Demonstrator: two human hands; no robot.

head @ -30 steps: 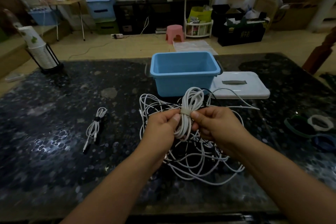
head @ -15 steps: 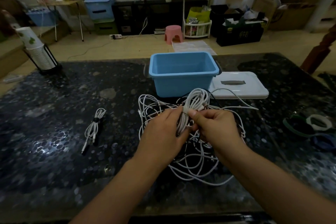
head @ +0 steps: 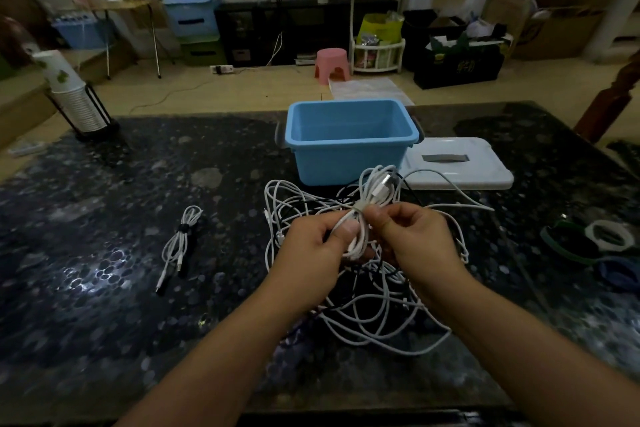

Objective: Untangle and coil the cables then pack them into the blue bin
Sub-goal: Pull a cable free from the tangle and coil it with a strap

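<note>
Left hand [head: 317,246] and right hand [head: 412,239] both pinch a coiled white cable [head: 367,211] above the tangled white cables [head: 374,302] on the dark table [head: 104,288]. Bound cable [head: 180,239] lies left. Blue bin [head: 349,142] stands beyond, white lid [head: 457,163] beside it. No legible writing.

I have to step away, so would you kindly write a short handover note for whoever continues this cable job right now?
Left hand: grips the white coiled cable at its middle.
Right hand: pinches the same coil at the tie band.
Tangled pile of white and black cables lies on the table under both hands.
Tied bundle lies apart, to the left.
Blue bin stands behind the pile, nothing visible inside; its white lid lies to its right.
Done: one bundle tied, a second being fastened.
Left: untangle and coil the pile, pack everything into the bin.
</note>
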